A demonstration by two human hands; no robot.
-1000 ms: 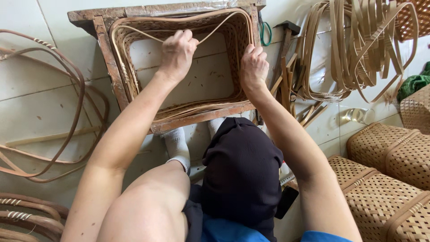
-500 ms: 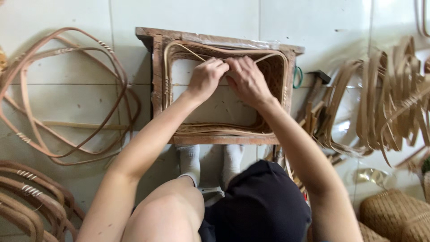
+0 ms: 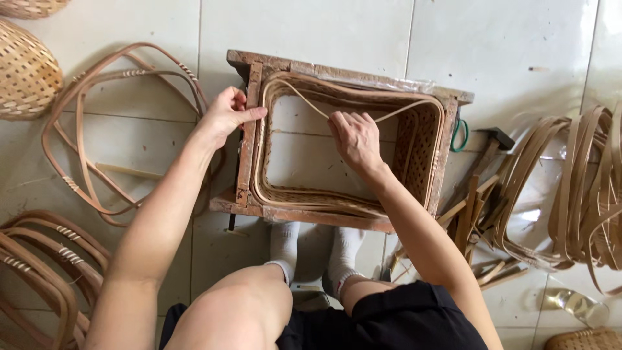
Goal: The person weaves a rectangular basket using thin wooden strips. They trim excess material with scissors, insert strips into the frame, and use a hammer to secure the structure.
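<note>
The right hand (image 3: 355, 137) pinches a thin pale rattan strand (image 3: 308, 100) between its fingertips, above the middle of the open frame. The strand runs from the hand toward the far left corner and, on the other side, toward the right wall. The left hand (image 3: 227, 115) grips the left rail of the wooden mould frame (image 3: 246, 149), thumb on top, fingers wrapped round the outer edge.

The frame is a worn rectangular wooden box, open at top and bottom, standing on the floor just in front of the person's socked feet (image 3: 311, 249). Inside it sits a partly woven rattan basket (image 3: 421, 152): several bent cane bands line the walls, and an open lattice weave covers the right wall and the near edge. The tile shows through the basket's open middle.

The floor (image 3: 505, 58) is pale glossy tile with grey joints. Left of the frame lie bent cane hoops (image 3: 84, 136), some bound with wrapping. A finished woven basket (image 3: 26, 74) rests at the far left. Right of the frame are a hammer (image 3: 492, 146), loose wood sticks (image 3: 470, 223) and a stack of curved cane strips (image 3: 576, 188).
</note>
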